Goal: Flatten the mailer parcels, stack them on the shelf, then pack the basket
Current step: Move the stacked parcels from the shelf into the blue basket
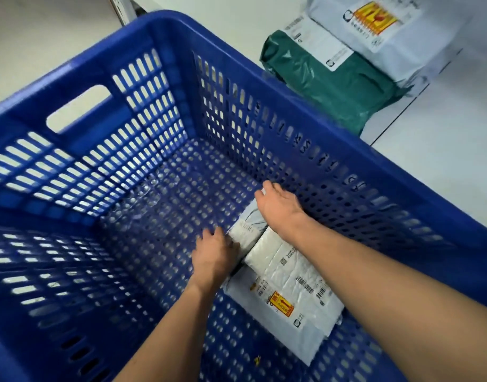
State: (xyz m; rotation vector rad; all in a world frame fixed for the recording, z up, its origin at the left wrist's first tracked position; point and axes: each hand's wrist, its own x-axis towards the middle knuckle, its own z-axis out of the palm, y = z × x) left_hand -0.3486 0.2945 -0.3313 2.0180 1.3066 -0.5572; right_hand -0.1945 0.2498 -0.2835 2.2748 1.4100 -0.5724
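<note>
A tiny yellow scrap of paper (257, 361) lies low in my view, too small to read. Far up at top left, a grey slotted metal upright (119, 8) stands beside a pale beige surface (30, 51).

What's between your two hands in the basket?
A small grey mailer parcel, touching left hand and right hand; head view shows it.

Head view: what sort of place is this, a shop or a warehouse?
Probably a parcel sorting or dispatch room: labelled mailer parcels lie in a big blue basket, and a green mailer and a grey mailer wait on the white shelf.
</note>
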